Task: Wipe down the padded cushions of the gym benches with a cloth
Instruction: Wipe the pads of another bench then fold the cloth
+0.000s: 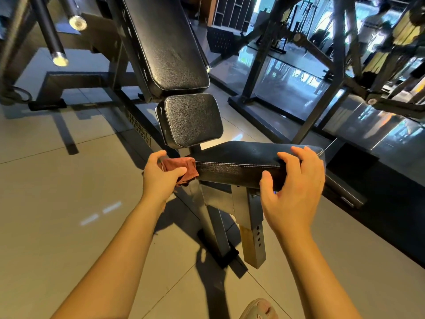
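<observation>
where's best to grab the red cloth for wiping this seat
Take the reddish-brown cloth by its bunched middle, coming from the left as the left hand does: it sits at the left end of the seat cushion, so only that side is free.

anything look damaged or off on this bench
Nothing serious. The seat cushion, middle pad and back pad show no tears. One oddity: the support post under the seat has a tan face, unlike the dark frame. The cloth in the left hand looks frayed at its edge.
</observation>
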Motion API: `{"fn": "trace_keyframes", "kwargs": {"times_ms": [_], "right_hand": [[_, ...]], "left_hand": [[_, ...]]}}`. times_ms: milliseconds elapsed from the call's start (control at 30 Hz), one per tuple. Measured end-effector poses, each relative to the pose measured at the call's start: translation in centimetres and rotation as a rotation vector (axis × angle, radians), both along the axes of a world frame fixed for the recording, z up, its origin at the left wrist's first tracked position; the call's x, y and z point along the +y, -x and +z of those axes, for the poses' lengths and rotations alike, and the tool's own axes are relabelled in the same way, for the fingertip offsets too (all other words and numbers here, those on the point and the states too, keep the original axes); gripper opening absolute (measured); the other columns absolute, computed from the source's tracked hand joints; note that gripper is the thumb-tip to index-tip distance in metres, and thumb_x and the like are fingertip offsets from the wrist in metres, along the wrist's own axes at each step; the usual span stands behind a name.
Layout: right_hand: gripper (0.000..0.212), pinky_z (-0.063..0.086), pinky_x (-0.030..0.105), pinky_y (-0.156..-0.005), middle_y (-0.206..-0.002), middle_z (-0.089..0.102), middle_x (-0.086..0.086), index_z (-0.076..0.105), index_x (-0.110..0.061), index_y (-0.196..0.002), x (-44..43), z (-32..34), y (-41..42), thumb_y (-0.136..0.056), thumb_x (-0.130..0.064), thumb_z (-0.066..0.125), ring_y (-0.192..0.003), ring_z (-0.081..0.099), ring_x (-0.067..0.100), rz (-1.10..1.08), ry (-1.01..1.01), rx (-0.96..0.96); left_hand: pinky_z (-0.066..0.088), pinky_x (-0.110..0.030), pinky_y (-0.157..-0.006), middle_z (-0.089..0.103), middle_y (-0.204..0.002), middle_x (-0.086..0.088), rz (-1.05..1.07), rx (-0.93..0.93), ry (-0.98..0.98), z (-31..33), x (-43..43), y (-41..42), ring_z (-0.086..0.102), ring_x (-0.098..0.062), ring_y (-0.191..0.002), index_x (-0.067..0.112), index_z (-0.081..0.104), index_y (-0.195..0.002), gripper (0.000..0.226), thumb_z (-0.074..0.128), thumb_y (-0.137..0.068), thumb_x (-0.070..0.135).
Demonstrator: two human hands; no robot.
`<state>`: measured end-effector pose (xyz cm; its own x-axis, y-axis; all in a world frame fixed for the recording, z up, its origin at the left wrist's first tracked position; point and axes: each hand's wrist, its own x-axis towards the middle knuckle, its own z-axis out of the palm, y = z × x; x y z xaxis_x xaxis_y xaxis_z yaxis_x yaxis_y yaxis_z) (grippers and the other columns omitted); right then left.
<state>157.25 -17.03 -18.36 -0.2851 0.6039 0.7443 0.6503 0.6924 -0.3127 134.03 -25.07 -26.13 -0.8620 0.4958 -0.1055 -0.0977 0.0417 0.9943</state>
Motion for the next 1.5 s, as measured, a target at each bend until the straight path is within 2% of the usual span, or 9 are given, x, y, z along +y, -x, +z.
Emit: {"fn": "trace_keyframes", "kwargs": {"times_ms": [200, 500, 700, 800, 967, 1067, 1233, 1400, 1500], "right_hand": [[0.040, 0.035, 0.061, -0.112, -0.137, 0.055, 0.008, 0.063, -0.015, -0.122, -0.1, 0.1, 0.3, -0.085, -0.030, 0.068, -0.138, 0.042, 0.030, -0.007, 0.014, 0.031], [0.039, 0.030, 0.060, -0.116, -0.137, 0.055, 0.008, 0.063, -0.014, -0.121, -0.3, 0.2, 0.3, -0.086, -0.029, 0.067, -0.140, 0.042, 0.030, -0.008, 0.012, 0.028], [0.036, 0.032, 0.061, -0.114, -0.135, 0.056, 0.008, 0.064, -0.014, -0.120, -0.1, 0.2, 0.3, -0.085, -0.025, 0.062, -0.138, 0.043, 0.029, 0.030, 0.006, 0.066], [0.035, 0.032, 0.059, -0.114, -0.136, 0.056, 0.006, 0.065, -0.015, -0.122, 0.1, 0.1, -0.2, -0.089, -0.023, 0.058, -0.140, 0.042, 0.028, 0.079, 0.028, 0.073], [0.034, 0.029, 0.056, -0.117, -0.140, 0.054, 0.003, 0.065, -0.016, -0.126, 0.1, 0.1, -0.6, -0.093, -0.023, 0.058, -0.144, 0.037, 0.025, 0.096, 0.062, 0.056], [0.035, 0.028, 0.058, -0.118, -0.142, 0.053, 0.003, 0.064, -0.017, -0.128, 0.1, 0.1, -0.5, -0.094, -0.023, 0.058, -0.145, 0.036, 0.025, 0.097, 0.074, 0.062], [0.039, 0.025, 0.059, -0.119, -0.143, 0.053, 0.003, 0.061, -0.015, -0.133, 0.0, 0.0, -0.7, -0.095, -0.019, 0.056, -0.146, 0.035, 0.024, 0.126, 0.073, 0.097], [0.039, 0.025, 0.061, -0.120, -0.142, 0.057, 0.003, 0.060, -0.014, -0.134, -0.1, 0.3, -0.9, -0.098, -0.018, 0.044, -0.144, 0.040, 0.022, 0.245, 0.170, 0.260], [0.040, 0.036, 0.061, -0.114, -0.136, 0.060, 0.003, 0.061, -0.018, -0.131, -0.5, 1.3, -1.1, -0.100, -0.027, 0.038, -0.135, 0.049, 0.024, 0.250, 0.300, 0.378]], "left_hand": [[0.049, -0.012, -0.056, 0.071, -0.083, 0.006, -0.013, 0.109, -0.034, -0.1, 0.0, -3.4, 0.068, -0.003, -0.076, 0.023, 0.071, -0.086, 0.019, 0.080, -0.081, 0.008], [0.045, -0.007, -0.069, 0.068, -0.085, 0.015, -0.095, 0.300, -0.107, 3.0, 0.2, -8.4, 0.063, 0.003, -0.083, 0.039, 0.066, -0.083, 0.032, 0.077, -0.083, 0.010], [0.049, -0.008, -0.073, 0.068, -0.088, 0.015, -0.246, 0.412, -0.187, 5.2, -0.2, -10.8, 0.064, 0.001, -0.088, 0.033, 0.069, -0.093, 0.024, 0.077, -0.086, 0.012], [0.051, -0.010, -0.077, 0.071, -0.094, 0.011, -0.436, 0.365, -0.176, 6.5, -0.4, -9.3, 0.066, -0.001, -0.091, 0.028, 0.073, -0.099, 0.022, 0.079, -0.085, 0.014], [0.040, -0.004, -0.057, 0.063, -0.079, 0.015, -0.006, 0.327, -0.035, 7.2, -0.8, -3.9, 0.059, -0.001, -0.075, 0.031, 0.068, -0.086, 0.019, 0.078, -0.081, 0.015], [0.039, -0.010, -0.057, 0.061, -0.075, 0.016, -0.057, 0.287, 0.060, 6.6, -0.3, -5.1, 0.057, -0.001, -0.072, 0.029, 0.067, -0.084, 0.016, 0.078, -0.081, 0.018], [0.054, -0.024, -0.066, 0.069, -0.075, 0.007, -0.056, 0.250, -0.166, 7.5, 0.3, -11.2, 0.066, -0.005, -0.073, 0.037, 0.064, -0.076, 0.022, 0.076, -0.086, 0.021], [0.048, -0.007, -0.068, 0.067, -0.080, 0.013, -0.168, 0.275, -0.291, 9.5, -0.6, -14.8, 0.065, 0.006, -0.083, 0.041, 0.060, -0.083, 0.029, 0.074, -0.092, 0.017], [0.051, -0.009, -0.072, 0.068, -0.088, 0.012, -0.288, 0.235, -0.301, 9.6, -1.0, -15.3, 0.066, 0.005, -0.087, 0.035, 0.064, -0.092, 0.024, 0.074, -0.091, 0.014]]}}
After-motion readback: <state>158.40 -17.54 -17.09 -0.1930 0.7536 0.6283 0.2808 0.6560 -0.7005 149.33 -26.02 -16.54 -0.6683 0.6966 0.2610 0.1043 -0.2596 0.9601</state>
